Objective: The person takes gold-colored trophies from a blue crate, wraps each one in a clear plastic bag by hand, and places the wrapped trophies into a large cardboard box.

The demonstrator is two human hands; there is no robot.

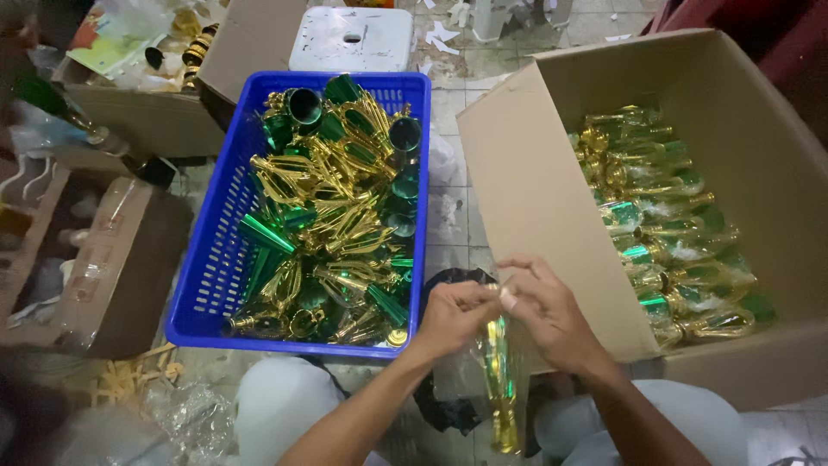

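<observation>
Both hands meet low in the middle of the view, just in front of the person's knees. The left hand and the right hand are pinched together at the top of a clear plastic bag, fingertips closed on its mouth. Inside the bag hangs a gold and green trophy piece, upright, its lower end trailing down towards the bottom edge of the view. The plastic is so thin and glossy that its outline is hard to follow, and I cannot tell exactly where each finger grips it.

To the left of the hands sits a blue plastic crate, heaped with loose gold and green trophy parts; they are so tangled that single pieces are hard to pick out. To the right stands an open cardboard box, with bagged trophy pieces laid in rows inside; its near wall hides the lower rows.

Beyond the crate, a white plastic stool is cut off at the top edge. More cardboard boxes crowd the left side, blurred and dim, their contents unclear. Something dark lies under the hands, mostly hidden.
</observation>
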